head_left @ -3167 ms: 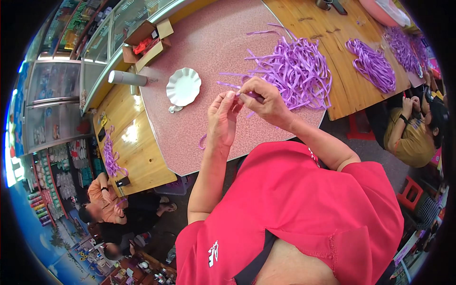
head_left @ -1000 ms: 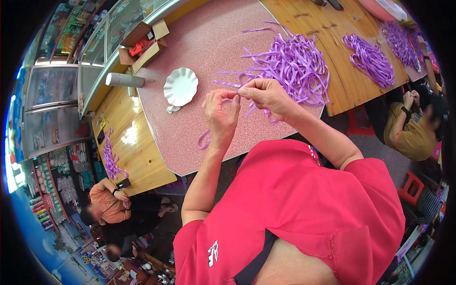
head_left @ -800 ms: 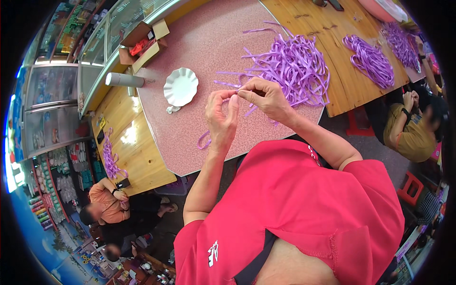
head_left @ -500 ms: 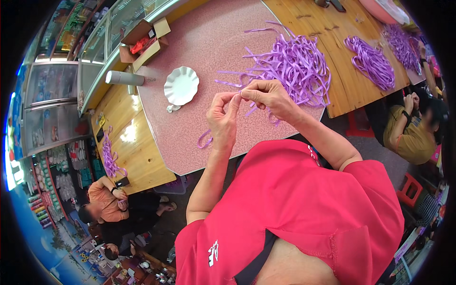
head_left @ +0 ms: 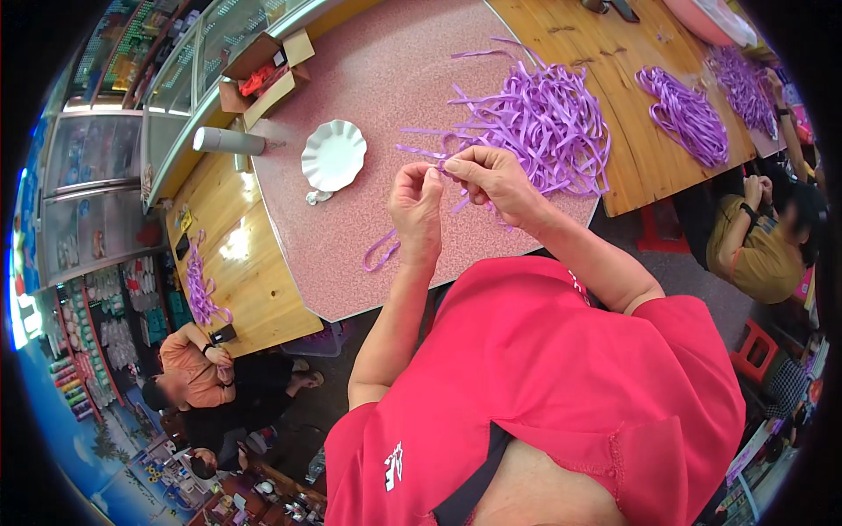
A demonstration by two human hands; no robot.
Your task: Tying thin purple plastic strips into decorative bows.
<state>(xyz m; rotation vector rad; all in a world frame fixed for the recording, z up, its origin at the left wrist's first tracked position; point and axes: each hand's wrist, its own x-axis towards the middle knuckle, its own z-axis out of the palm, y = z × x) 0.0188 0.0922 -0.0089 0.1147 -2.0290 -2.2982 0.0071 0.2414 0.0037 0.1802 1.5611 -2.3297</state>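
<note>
Over the pink speckled tabletop, my left hand (head_left: 415, 206) and my right hand (head_left: 498, 182) meet at their fingertips. Both pinch a thin purple ribbon (head_left: 441, 164), most of it covered by my fingers. A purple ribbon loop (head_left: 381, 252) hangs or lies beside my left wrist; whether it belongs to the same strip I cannot tell. Just beyond my right hand spreads a large tangled pile of purple ribbons (head_left: 548, 127), some loose ends reaching left behind my fingers.
Left of my hands sits a white scalloped dish (head_left: 334, 156), with a grey bottle (head_left: 230, 142) and an open cardboard box (head_left: 279, 83) farther out. More ribbon bundles lie on wooden tables, one at right (head_left: 688, 118), one at left (head_left: 203, 285). Other people sit at both sides.
My fingertips have shifted slightly and more purple ribbon shows between them. The loop beside my left wrist has moved a little. Both hands keep their pinch.
</note>
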